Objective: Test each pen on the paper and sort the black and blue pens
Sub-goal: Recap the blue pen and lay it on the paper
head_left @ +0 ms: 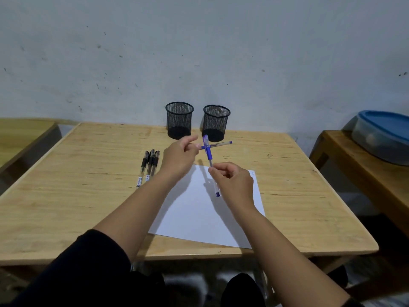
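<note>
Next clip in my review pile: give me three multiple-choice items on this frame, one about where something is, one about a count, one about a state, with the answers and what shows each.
1. Where do the black pens lie?
A. In the left mesh cup
B. On the table, left of the paper
C. On top of the paper

2. How many mesh cups stand at the back of the table?
A. One
B. Two
C. Three

3. What is the right hand doing?
A. Resting flat on the paper
B. Reaching into a cup
C. Holding a blue pen above the paper

Answers:
1 B: three black pens lie side by side on the table, left of the paper.
2 B: a left cup and a right cup stand near the wall.
3 C: the right hand grips a blue pen; the left hand holds a second blue pen.
</note>
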A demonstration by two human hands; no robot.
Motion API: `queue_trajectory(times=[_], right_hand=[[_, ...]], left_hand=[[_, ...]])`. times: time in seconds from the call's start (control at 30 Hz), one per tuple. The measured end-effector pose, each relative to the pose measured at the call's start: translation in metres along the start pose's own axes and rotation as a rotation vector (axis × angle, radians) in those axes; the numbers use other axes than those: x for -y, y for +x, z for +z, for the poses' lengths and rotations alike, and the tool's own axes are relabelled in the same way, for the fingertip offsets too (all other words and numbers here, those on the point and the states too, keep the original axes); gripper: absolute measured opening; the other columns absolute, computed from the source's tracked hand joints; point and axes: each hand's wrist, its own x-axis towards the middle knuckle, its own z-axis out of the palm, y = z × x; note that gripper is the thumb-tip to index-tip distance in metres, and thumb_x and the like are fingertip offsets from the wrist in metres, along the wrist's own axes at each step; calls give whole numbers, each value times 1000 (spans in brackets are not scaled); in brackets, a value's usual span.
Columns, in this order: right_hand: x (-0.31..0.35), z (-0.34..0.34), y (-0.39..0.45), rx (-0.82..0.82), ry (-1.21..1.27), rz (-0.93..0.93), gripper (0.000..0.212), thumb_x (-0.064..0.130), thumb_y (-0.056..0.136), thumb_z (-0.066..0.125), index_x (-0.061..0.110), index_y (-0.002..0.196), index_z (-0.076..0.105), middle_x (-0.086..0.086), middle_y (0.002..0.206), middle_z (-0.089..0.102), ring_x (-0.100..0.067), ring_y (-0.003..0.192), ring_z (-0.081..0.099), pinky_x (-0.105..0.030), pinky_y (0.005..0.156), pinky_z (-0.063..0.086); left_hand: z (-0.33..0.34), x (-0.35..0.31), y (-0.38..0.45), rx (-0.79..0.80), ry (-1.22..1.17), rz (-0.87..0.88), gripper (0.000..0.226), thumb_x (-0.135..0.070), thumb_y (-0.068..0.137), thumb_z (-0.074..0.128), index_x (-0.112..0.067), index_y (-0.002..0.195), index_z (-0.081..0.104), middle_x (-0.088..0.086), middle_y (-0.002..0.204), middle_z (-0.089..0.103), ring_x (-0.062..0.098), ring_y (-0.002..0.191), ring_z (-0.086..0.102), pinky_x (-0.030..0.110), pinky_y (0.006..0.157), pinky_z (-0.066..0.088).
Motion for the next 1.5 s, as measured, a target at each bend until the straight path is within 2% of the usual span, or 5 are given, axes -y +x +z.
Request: queue_trajectory(times=[0.3, 0.7, 1.03, 1.37, 1.5], right_hand=[[-23, 7, 31, -70, -328, 36, 20, 6, 82, 52, 7, 82, 72, -5, 81, 71, -16, 73, 58, -17, 58, 41], [-23, 4, 59, -40, -379, -60, 16, 9, 82, 57, 2, 79, 71, -13, 80, 71, -18, 72, 59, -14, 53, 36], [-22, 3, 163, 189, -802, -284, 25, 15, 88, 58, 12, 110, 69, -11, 111, 68, -27, 103, 58, -28, 84, 42], [-43, 19, 186, 257, -1052, -517, 20, 24, 92, 53, 21, 106, 67, -2, 108, 66, -24, 107, 46, -35, 84, 35], [-24, 10, 174, 289, -882, -433, 10, 28, 88, 57, 24, 92, 65, 6, 89, 68, -19, 97, 54, -38, 91, 35]], left_hand=[[21, 60, -17, 127, 643, 119, 35, -29, 92, 50, -18, 125, 53, 2, 133, 52, 19, 127, 38, 31, 102, 35], [19, 55, -6, 107, 633, 138, 34, -31, 90, 54, -20, 121, 56, 1, 128, 56, 19, 122, 43, 30, 99, 37], [24, 40, 73, 61, 679, 44, 34, -27, 86, 60, -16, 118, 58, 8, 114, 59, 25, 102, 55, 36, 82, 47], [42, 59, 96, 60, 714, 107, 14, -17, 90, 54, -14, 100, 64, 10, 100, 58, 22, 87, 52, 32, 66, 41], [28, 54, 93, -27, 544, 150, 15, -14, 91, 52, -12, 96, 66, 7, 91, 56, 17, 77, 52, 24, 63, 37]])
